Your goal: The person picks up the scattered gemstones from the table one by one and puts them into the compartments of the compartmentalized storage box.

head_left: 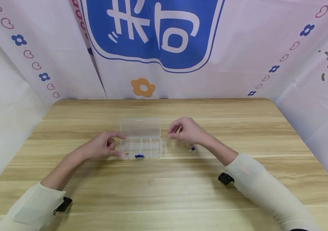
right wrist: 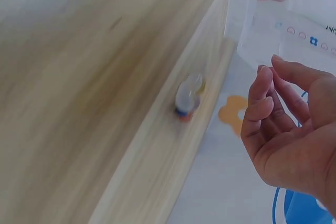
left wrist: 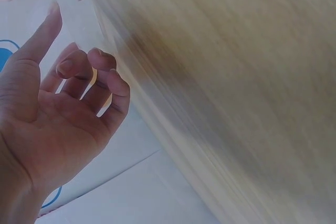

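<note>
A clear plastic compartment box (head_left: 155,153) lies on the table with its lid (head_left: 140,127) open toward the back and a blue latch (head_left: 139,156) at the front. My left hand (head_left: 101,146) holds the box's left end, index finger at the hinge side and thumb at the front corner. A small reddish piece (head_left: 127,154) lies in the front left compartment. To the right of the box, my right hand (head_left: 188,130) is raised, thumb and forefinger pinched on something tiny, mostly hidden. Below that hand sits a small cluster of clear, blue and orange pieces (right wrist: 185,98).
The wooden table (head_left: 164,192) extends around the box and both arms. Behind its back edge hangs a white cloth (head_left: 210,83) printed with a blue sign and flowers. More white cloth (head_left: 5,96) hangs at the sides.
</note>
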Available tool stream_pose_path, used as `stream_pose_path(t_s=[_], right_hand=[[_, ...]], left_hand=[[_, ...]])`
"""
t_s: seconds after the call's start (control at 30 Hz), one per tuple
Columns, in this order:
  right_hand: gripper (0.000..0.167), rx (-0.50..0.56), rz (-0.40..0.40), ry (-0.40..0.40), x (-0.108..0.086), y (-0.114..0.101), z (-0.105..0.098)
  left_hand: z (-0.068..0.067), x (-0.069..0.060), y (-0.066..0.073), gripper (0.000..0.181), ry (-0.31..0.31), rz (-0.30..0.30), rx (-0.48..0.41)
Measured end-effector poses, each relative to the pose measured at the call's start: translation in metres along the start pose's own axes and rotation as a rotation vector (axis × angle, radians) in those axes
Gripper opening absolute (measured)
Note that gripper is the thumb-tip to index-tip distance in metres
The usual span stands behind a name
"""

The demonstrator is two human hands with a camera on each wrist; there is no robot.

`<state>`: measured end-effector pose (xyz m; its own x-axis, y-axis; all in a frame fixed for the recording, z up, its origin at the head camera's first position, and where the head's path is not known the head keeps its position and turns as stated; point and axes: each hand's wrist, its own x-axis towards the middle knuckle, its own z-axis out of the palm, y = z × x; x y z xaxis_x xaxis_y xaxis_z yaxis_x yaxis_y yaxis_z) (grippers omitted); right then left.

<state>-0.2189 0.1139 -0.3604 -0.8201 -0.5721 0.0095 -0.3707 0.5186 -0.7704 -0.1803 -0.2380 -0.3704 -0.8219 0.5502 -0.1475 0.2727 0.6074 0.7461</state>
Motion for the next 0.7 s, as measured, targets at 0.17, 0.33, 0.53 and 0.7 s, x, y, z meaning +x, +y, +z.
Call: stream_pose_path(t_s=[0.17,0.33,0.53,0.7], right_hand=[[0.009,-0.013,0.000,0.009,-0.006,0.008,-0.009],[0.008,-0.020,0.019,0.006,-0.013,0.015,-0.015],[0.005,-0.042,0.043,0.003,-0.018,0.025,-0.020],[0.005,-0.052,0.067,-0.020,-0.023,0.032,-0.024]], left_hand=[[0.000,0.001,-0.001,0.061,0.000,0.002,0.012],[0.000,0.002,-0.003,0.059,0.000,0.009,0.018],[-0.001,0.002,-0.004,0.060,-0.004,-0.012,0.023],[-0.001,0.002,-0.004,0.060,-0.002,-0.012,0.031]])
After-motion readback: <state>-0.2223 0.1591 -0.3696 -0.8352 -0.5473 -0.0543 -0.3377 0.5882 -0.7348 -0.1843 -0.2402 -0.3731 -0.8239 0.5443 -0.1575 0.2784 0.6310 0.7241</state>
